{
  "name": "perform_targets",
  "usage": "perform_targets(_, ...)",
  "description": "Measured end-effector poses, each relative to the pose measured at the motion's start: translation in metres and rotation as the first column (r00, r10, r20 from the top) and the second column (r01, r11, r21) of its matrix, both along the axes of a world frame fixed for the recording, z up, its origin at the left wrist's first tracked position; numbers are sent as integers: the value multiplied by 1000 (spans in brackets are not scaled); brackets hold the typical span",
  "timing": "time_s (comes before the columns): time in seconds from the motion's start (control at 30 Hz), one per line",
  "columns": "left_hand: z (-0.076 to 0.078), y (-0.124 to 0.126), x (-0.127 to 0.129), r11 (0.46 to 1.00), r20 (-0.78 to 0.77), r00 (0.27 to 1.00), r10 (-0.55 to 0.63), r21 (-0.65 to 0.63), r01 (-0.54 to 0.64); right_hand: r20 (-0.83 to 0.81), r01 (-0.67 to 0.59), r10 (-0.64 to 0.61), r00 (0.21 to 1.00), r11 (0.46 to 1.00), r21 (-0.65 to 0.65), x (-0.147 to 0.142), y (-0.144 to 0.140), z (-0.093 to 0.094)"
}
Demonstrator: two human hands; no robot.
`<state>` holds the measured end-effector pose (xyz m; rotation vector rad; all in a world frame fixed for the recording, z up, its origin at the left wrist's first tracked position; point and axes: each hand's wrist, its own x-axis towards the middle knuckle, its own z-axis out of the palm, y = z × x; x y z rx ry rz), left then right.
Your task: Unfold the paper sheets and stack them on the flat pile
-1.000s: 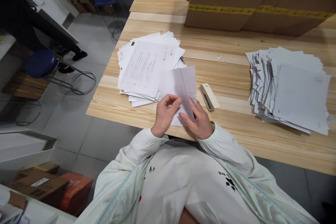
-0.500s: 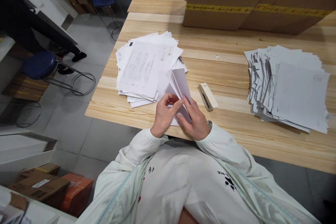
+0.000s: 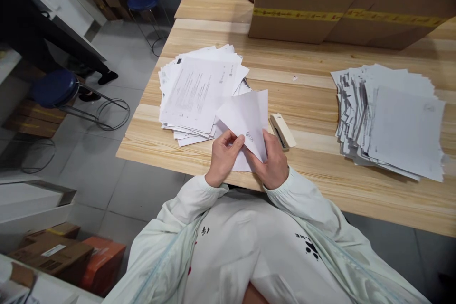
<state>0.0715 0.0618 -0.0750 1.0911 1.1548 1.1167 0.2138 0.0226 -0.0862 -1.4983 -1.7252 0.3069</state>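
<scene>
Left hand [image 3: 223, 156]: pinches the sheets [image 3: 245, 126] at their near corner.
Right hand [image 3: 275, 159]: grasps the same sheets, lifted at the table [image 3: 320, 161] edge.
Risk: sheets may slip askew or knock the stapler [image 3: 282, 130] just beside.

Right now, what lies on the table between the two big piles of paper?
In the head view, a stapler lies between the left pile and right pile, beside the held sheets; otherwise bare wood.
</scene>
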Motion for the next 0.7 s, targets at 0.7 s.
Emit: perform_targets(0.7, -2, -3, 1, 998, -49, 998, 38, 56, -35, -60, 21, -17, 998, 997, 69, 2, -1, -9)
